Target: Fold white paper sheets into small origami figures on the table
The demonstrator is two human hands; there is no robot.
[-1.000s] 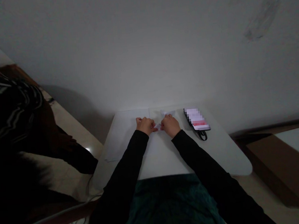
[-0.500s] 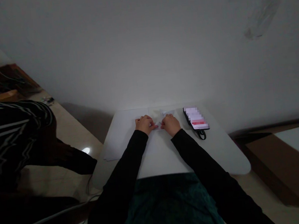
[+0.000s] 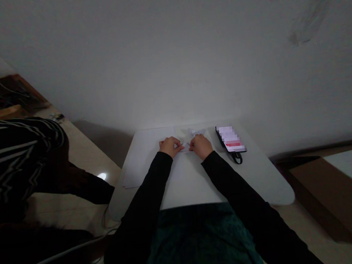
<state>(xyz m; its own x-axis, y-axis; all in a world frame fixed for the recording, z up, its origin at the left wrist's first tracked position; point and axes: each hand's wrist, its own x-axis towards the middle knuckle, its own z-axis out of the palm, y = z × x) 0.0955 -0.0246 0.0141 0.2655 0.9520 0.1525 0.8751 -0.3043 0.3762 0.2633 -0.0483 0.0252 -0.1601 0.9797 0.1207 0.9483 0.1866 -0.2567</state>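
Over the white table (image 3: 196,192), my left hand (image 3: 170,146) and my right hand (image 3: 201,147) face each other, a short gap apart. Both pinch a small piece of folded white paper (image 3: 185,148) between thumb and fingers, one at each side. My fingers cover much of it, so its exact shape is hard to make out. Just behind my right hand lies another small folded white paper (image 3: 194,131). Flat sheets of white paper (image 3: 144,159) rest on the left part of the table, reaching under my left forearm.
A phone (image 3: 231,138) in a dark case with a strap lies right of my right hand. A pale wall (image 3: 170,66) rises behind the table. A person in a striped top (image 3: 20,154) is close on the left. A brown box (image 3: 335,192) stands at the right.
My left hand has shifted very slightly to the left along the folded paper. My right hand has stayed almost in place, still pinching.
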